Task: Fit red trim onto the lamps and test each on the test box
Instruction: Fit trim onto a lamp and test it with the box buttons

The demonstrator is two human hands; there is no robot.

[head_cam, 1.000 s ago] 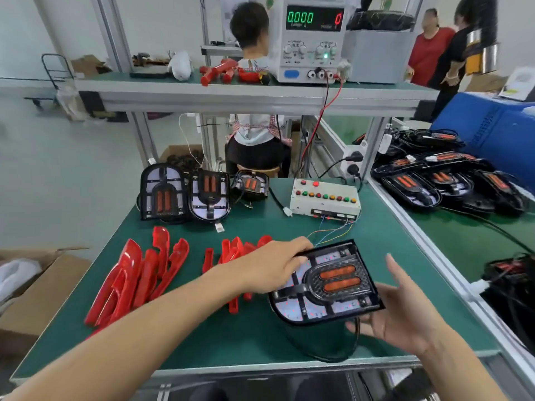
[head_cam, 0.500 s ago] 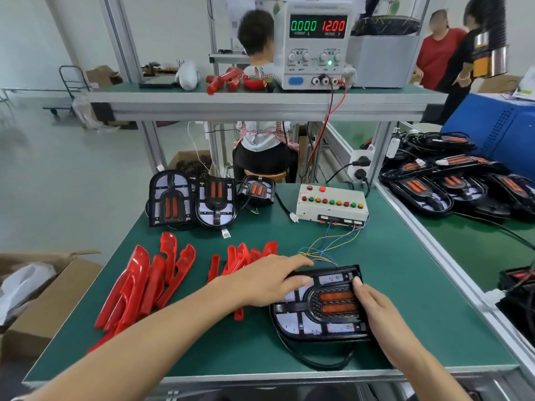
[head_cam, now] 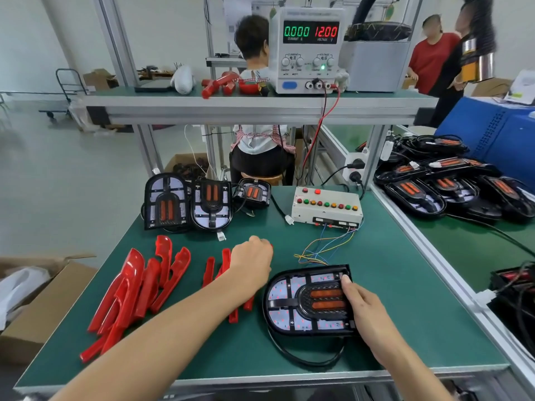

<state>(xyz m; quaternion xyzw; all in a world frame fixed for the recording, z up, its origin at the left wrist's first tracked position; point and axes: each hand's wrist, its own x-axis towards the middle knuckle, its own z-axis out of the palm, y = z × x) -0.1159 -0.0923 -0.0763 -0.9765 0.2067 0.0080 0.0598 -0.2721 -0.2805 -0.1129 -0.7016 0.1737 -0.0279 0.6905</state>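
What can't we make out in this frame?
- Left hand, head view: its back faces the camera, so the fingers and any grip on the red trim pieces are hidden.
- Lamp: right edge covered by the right hand.
- Test box: button labels too small.
- Lamp's cable plug: not visible.

Coloured wires (head_cam: pixel 324 250) cross the mat (head_cam: pixel 405 285) before the test box (head_cam: pixel 327 205).
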